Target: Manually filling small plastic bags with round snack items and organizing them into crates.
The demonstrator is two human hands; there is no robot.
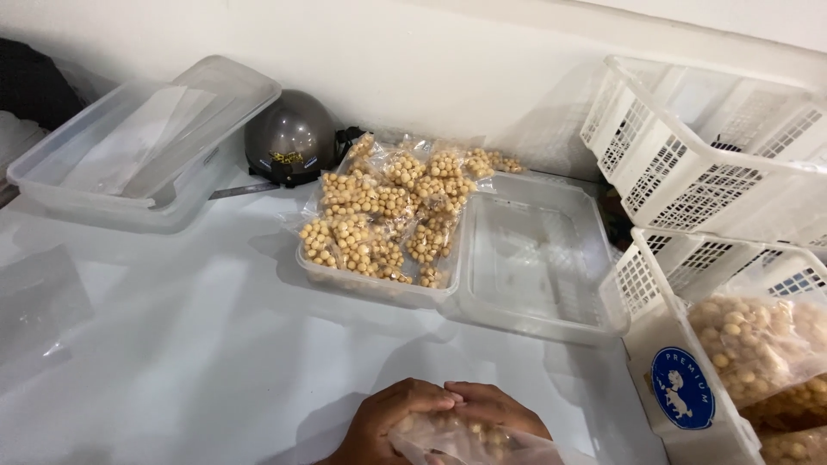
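Near the bottom edge, just below the tub (379,288): left hand (388,422) and right hand (495,413) pressed together, fingers of both clamped over the top of a clear bag (469,441). Bag thin, glossy and crinkled, holding small round tan balls, seen only in part through the film and between the fingers; lower part cut off by the frame. Tub clear and rectangular, heaped with more small packets (388,215) of the same tan balls, some spilling over its far rim toward the wall. Touching the tub's right side, its open lid (534,258), clear, lying flat. Behind the tub to the left, a dark grey helmet (290,146) against the wall. Further left of the tub, a second clear box (129,146) holding flat clear sheets, its lid propped at a tilt. Right of the tub, beyond the lid, white slotted baskets (706,146) stacked at an angle, the lower one (663,344) holding large bags of the same balls and bearing a round blue sticker. Left of the tub, near the frame's edge, a loose clear sheet (39,301) flat on the white worktop (215,344).
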